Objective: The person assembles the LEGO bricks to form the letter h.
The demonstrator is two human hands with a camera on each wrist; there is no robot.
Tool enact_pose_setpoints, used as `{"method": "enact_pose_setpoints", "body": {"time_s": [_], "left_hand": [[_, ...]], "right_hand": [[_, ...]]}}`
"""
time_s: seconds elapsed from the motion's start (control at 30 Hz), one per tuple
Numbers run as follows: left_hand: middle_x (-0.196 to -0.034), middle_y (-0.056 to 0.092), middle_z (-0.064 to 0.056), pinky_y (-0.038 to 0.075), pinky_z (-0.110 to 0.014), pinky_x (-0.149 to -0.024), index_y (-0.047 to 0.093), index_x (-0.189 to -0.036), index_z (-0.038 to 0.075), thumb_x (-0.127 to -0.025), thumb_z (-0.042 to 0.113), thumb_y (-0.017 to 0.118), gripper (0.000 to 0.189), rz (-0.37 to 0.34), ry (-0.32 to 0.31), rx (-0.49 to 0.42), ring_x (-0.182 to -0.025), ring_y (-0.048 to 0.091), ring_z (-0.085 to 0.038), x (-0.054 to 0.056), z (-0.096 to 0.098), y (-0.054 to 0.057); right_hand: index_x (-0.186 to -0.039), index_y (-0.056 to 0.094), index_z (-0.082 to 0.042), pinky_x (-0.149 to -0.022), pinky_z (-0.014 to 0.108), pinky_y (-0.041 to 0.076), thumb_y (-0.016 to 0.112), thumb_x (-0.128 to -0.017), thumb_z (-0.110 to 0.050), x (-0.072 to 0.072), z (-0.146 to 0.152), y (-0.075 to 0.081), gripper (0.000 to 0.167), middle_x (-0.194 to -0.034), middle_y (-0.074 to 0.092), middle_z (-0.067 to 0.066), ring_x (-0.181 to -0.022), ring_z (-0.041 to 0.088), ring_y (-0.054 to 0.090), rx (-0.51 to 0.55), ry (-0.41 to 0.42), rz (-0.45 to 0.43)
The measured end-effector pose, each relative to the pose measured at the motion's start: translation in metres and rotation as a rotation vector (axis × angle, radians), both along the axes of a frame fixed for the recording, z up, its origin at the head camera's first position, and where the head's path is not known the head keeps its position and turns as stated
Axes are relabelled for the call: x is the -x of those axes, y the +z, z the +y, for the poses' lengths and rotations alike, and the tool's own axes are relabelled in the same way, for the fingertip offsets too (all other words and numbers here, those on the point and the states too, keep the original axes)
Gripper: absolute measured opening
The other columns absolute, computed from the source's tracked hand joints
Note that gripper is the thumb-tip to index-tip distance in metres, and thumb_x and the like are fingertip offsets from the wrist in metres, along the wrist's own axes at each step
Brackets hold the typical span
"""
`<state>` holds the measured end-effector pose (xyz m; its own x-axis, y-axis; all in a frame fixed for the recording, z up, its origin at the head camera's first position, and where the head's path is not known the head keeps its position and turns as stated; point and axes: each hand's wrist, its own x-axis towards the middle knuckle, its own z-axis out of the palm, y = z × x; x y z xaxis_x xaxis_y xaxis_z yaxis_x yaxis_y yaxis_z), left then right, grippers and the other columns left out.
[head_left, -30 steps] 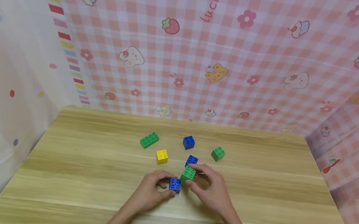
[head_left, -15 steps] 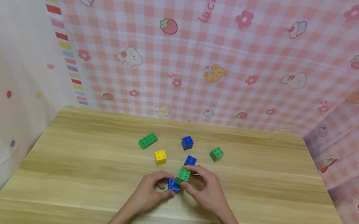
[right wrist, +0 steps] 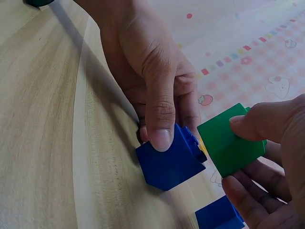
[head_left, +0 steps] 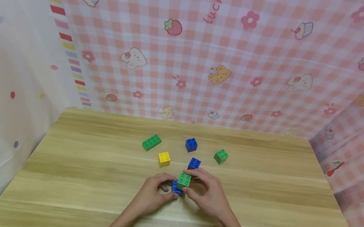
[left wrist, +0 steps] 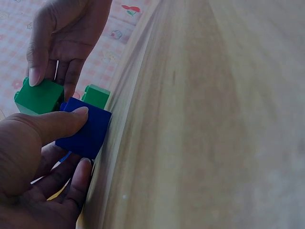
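My left hand (head_left: pixel 155 190) pinches a blue building block (left wrist: pixel 88 129) between thumb and fingers, down at the wooden table. In my right hand (head_left: pixel 209 194) is a green building block (right wrist: pixel 231 142), gripped by thumb and fingertips with its studs facing up. The green block is close over the blue one and covers part of its studs in the head view. A narrow gap shows between the two in the right wrist view, with the green block's underside toward the blue studs. Just beyond my right fingers stands another blue block (head_left: pixel 194 163), partly hidden by them.
Farther back on the table (head_left: pixel 91 170) lie a long green block (head_left: pixel 151 142), a yellow block (head_left: pixel 164 159), a blue block (head_left: pixel 191 144) and a small green block (head_left: pixel 220 156). A pink checked cloth (head_left: pixel 193 53) hangs behind the table.
My right hand has brought the green block leftward and slightly toward me, from beside the blue block to over it. The left hand keeps its hold on the blue block in place.
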<state>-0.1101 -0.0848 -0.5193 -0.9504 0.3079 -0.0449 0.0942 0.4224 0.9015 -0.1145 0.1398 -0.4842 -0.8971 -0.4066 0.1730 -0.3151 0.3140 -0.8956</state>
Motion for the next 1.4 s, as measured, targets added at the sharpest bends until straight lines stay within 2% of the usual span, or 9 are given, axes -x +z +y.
{"method": "enact_pose_setpoints", "body": {"time_s": [0.37,0.63,0.9,1.17,1.4], "left_hand": [[-0.118,0.072,-0.001,0.058,-0.019,-0.082,0.071,-0.124,0.013,-0.085,0.02,0.085,0.043,-0.009,0.003,-0.009,-0.101,0.065,-0.016,0.0004,0.0003,0.0004],[-0.117,0.072,-0.001,0.058,-0.02,-0.082,0.071,-0.124,0.012,-0.084,0.019,0.085,0.043,-0.011,0.001,-0.029,-0.103,0.066,-0.016,0.0005,0.0002,0.0005],[-0.116,0.072,-0.001,0.058,-0.02,-0.083,0.071,-0.124,0.014,-0.084,0.021,0.086,0.043,-0.026,0.003,-0.035,-0.101,0.066,-0.016,0.0005,-0.0011,-0.0001],[-0.113,0.074,-0.002,0.058,-0.022,-0.082,0.072,-0.123,0.017,-0.082,0.025,0.088,0.045,-0.034,0.019,-0.049,-0.096,0.066,-0.016,-0.0005,-0.0024,-0.0021],[-0.109,0.075,-0.001,0.058,-0.022,-0.083,0.072,-0.121,0.019,-0.081,0.025,0.088,0.044,-0.032,0.011,-0.064,-0.094,0.068,-0.015,-0.0005,-0.004,-0.0009]], "right_hand": [[-0.132,0.067,-0.012,-0.106,0.04,0.056,0.079,-0.09,-0.01,-0.0012,-0.0018,-0.0008,0.043,-0.124,0.07,-0.004,-0.112,0.018,0.07,0.023,0.025,-0.021],[-0.13,0.067,-0.008,-0.107,0.042,0.055,0.079,-0.088,-0.006,-0.0017,-0.0034,-0.0015,0.043,-0.124,0.071,-0.002,-0.113,0.02,0.07,0.044,0.044,-0.014],[-0.13,0.066,-0.008,-0.108,0.039,0.055,0.079,-0.088,-0.005,-0.0012,-0.0043,-0.0047,0.043,-0.125,0.071,-0.002,-0.113,0.018,0.07,0.046,0.05,-0.025],[-0.129,0.066,-0.009,-0.106,0.044,0.056,0.078,-0.089,-0.004,-0.0004,-0.0046,-0.007,0.042,-0.123,0.072,-0.001,-0.111,0.02,0.071,0.054,0.066,0.025],[-0.13,0.067,-0.011,-0.102,0.043,0.059,0.079,-0.091,-0.013,-0.001,-0.0049,-0.0066,0.04,-0.123,0.071,-0.005,-0.108,0.016,0.07,-0.007,0.051,0.053]]}}
